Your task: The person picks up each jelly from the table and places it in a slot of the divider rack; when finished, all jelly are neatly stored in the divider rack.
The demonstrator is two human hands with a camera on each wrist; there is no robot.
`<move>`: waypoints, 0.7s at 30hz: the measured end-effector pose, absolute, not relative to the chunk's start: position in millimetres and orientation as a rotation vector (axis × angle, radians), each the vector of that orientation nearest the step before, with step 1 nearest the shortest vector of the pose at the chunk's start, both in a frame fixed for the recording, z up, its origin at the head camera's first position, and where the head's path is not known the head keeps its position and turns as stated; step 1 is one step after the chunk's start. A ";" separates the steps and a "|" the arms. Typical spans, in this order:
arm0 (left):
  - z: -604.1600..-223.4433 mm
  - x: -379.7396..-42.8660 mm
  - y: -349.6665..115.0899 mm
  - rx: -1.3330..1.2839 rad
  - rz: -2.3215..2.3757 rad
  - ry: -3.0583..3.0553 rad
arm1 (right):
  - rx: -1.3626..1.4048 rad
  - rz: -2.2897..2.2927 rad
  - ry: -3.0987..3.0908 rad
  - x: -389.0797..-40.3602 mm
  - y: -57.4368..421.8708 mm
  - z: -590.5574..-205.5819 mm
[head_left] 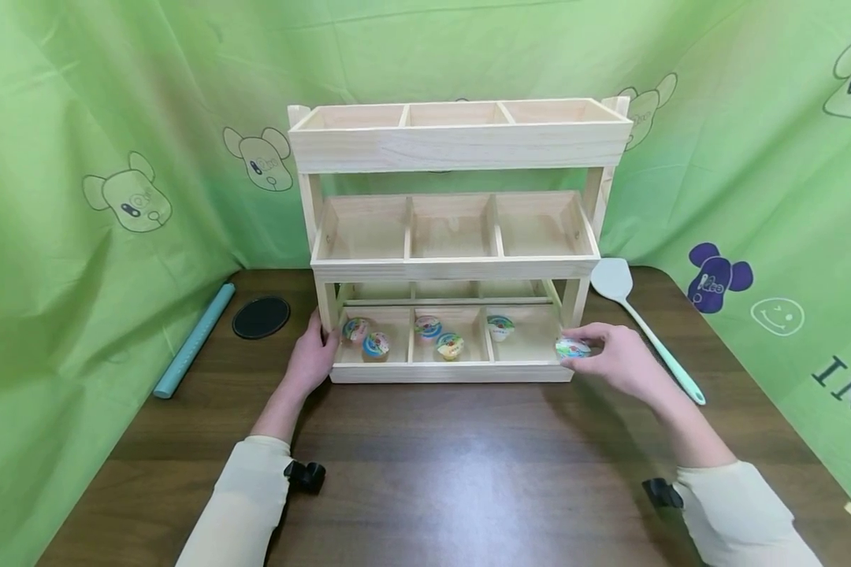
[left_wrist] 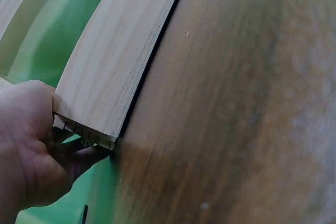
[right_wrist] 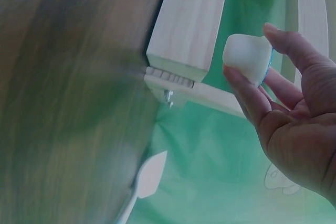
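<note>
A three-tier wooden rack [head_left: 461, 150] stands on the table. My left hand [head_left: 314, 356] holds its bottom tier at the left end; in the left wrist view the hand [left_wrist: 37, 150] lies round the corner of the front board [left_wrist: 113, 61], part of the thumb hidden. My right hand [head_left: 620, 358] pinches a jelly cup [head_left: 571, 348] by the bottom tier's right end. In the right wrist view, thumb and fingers hold that white cup [right_wrist: 245, 57] tilted sideways. The bottom tier holds several jelly cups: two left, two middle, one jelly cup [head_left: 499, 327] in the right compartment.
A pale spatula [head_left: 645, 323] lies right of the rack, close to my right forearm. On the left are a black round disc [head_left: 261, 316] and a light-blue stick [head_left: 195, 340]. Green cloth [head_left: 184, 94] hangs behind and at both sides.
</note>
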State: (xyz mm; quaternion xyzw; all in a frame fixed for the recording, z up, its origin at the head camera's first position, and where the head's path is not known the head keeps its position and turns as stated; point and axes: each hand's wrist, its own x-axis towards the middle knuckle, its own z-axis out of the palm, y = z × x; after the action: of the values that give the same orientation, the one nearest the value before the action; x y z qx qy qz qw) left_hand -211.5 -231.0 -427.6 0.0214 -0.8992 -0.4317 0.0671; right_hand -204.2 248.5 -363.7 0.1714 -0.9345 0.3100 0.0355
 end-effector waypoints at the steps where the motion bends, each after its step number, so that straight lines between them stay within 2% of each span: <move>1: -428.0 -211.4 -231.1 0.064 -1.302 -2.712 | 0.533 0.964 -2.873 -205.5 246.5 -363.9; 21: -428.7 -212.4 -230.7 0.065 -1.315 -2.713 | 0.548 1.054 -2.915 -240.3 212.3 -384.6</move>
State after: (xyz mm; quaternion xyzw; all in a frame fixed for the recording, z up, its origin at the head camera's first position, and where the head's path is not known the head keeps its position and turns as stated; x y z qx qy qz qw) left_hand -212.4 -230.7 -428.7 0.0215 -0.8979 -0.4352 0.0627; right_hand -240.3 212.3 -384.6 0.1741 -0.9260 0.3349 -0.0033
